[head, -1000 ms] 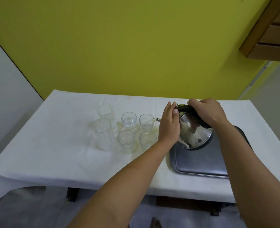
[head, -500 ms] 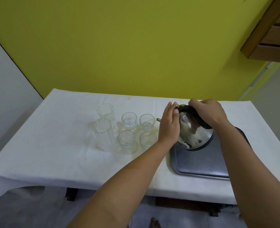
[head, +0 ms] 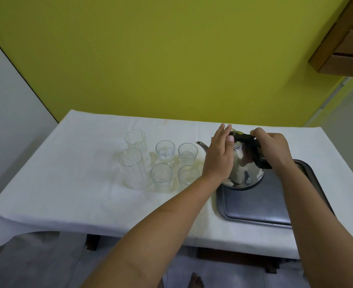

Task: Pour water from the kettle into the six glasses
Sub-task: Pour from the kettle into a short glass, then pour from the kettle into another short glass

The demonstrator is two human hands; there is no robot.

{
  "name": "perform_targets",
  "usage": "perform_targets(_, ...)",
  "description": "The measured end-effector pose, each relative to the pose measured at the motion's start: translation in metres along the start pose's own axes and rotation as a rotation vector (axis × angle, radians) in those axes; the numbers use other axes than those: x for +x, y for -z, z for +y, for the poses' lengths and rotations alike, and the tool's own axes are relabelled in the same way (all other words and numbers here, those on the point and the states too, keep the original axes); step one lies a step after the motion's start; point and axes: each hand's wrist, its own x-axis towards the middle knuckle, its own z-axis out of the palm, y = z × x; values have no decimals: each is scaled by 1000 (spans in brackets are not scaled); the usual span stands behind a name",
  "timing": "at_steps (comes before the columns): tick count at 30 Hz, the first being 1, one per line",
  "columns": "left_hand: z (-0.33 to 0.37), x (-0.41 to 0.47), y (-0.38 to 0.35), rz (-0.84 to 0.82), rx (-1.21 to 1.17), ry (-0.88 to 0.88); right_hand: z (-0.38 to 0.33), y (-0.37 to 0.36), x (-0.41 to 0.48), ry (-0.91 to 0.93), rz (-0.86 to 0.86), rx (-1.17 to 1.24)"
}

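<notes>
A shiny steel kettle (head: 245, 169) with a black handle is held just above the left end of a grey tray (head: 256, 206). My right hand (head: 275, 150) grips the handle. My left hand (head: 220, 156) lies flat against the kettle's left side, fingertips at the lid. The spout (head: 200, 144) points left, close to the rim of the back right small glass (head: 188, 153), which holds some water. The back left small glass (head: 165, 151) also holds water. In front stand two more small glasses (head: 161, 176) (head: 188, 176). Left of them are two tall ribbed glasses (head: 135, 140) (head: 133, 168).
The table (head: 67, 183) wears a white cloth and stands against a yellow wall. A wooden shelf (head: 345, 44) hangs at the upper right. A bare foot (head: 195, 281) shows on the floor below the front edge.
The kettle has tipped back toward upright and its spout has risen; the thin stream into the back right small glass has stopped. Both hands kept their hold.
</notes>
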Motion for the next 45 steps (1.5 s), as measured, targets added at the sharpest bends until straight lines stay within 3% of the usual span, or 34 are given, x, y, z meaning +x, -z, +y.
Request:
perform_targets(12,22,6,13,20,19,-70,-6,-2,-7,25,20,287)
perform_targets(21,54,3,41,256,42,-108,-44,-22,-6,129,-81,335)
perform_targets(28,26,-11,78,408,97,-49,-58,-64,-15,202,-182,212)
perform_targets(45,12,-56,125,453,-89,122,-88,-110,-64,362,-180,-306)
